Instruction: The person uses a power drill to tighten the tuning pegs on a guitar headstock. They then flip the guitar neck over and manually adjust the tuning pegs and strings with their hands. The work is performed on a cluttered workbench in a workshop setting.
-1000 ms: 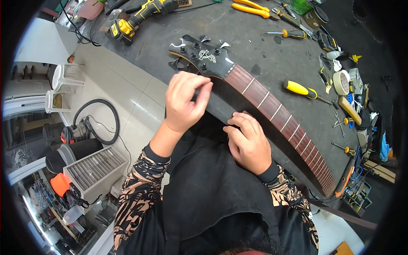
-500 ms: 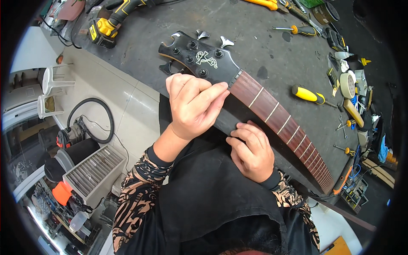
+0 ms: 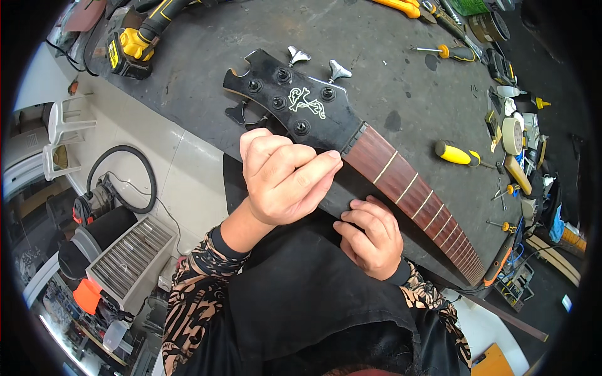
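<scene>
A bass guitar neck lies slantwise over the workbench, its black headstock (image 3: 285,94) at the far left and its brown fretboard (image 3: 404,182) running down to the right. No strings show along it. Several black tuner posts and metal tuning keys (image 3: 339,71) sit on the headstock, with a pale curled inlay between them. My left hand (image 3: 282,175) is closed beside the nut (image 3: 355,136), thumb and forefinger pinched together; whatever they hold is hidden. At the bench edge below the neck, my right hand (image 3: 373,241) has its fingers curled in, and I cannot make out anything in them.
On the dark workbench (image 3: 207,50) lie a yellow cordless tool (image 3: 135,47) at the far left and a yellow-handled screwdriver (image 3: 456,153) right of the neck. A tape roll (image 3: 512,136) and several tools crowd the right side. A vacuum cleaner (image 3: 103,200) stands on the floor at left.
The view has shifted slightly, and the headstock appears a little larger. My left hand appears slightly lower, still pinched near the nut. The right hand keeps its curled pose at the bench edge.
</scene>
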The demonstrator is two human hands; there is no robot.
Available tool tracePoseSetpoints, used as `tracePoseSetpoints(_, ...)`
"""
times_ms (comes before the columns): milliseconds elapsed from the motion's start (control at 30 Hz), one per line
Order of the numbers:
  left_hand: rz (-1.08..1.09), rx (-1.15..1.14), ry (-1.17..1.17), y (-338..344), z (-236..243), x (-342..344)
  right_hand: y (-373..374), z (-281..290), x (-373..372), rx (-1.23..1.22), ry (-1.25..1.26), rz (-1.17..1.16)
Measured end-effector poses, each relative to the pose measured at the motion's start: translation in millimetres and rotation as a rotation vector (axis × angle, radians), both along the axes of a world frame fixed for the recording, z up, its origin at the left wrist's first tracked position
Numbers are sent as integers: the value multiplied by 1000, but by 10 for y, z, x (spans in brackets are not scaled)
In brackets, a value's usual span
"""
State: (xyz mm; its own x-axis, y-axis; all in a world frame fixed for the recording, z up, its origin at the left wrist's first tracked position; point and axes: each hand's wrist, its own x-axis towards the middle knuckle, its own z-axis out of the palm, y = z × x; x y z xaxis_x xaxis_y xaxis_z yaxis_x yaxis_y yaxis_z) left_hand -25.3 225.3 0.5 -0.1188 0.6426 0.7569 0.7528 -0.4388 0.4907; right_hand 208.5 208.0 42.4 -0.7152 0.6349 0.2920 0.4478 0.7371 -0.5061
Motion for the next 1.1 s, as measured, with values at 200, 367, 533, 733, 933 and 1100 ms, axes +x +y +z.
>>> tracePoseSetpoints(200, 77, -34, 61, 21, 111, 4, -2, 8, -10, 3, -9, 1)
tracePoseSetpoints(367, 65, -417, 235, -32, 349, 13, -10, 3, -15, 6, -12, -2)
tracePoseSetpoints(533, -16, -482, 362, 138, 552, -113, -12, 24, -42, 5, -19, -8)
tracePoseSetpoints(733, -65, -261, 403, 164, 356, -266, -40, -13, -47, 28, -8, -50)
tracePoseSetpoints(933, -58, -137, 337, 143, 265, -265, -24, 2, -43, 31, -32, -47)
tracePoseSetpoints(1100, -135, -73, 282, 148, 227, -351, -22, -5, -52, 53, -46, -58)
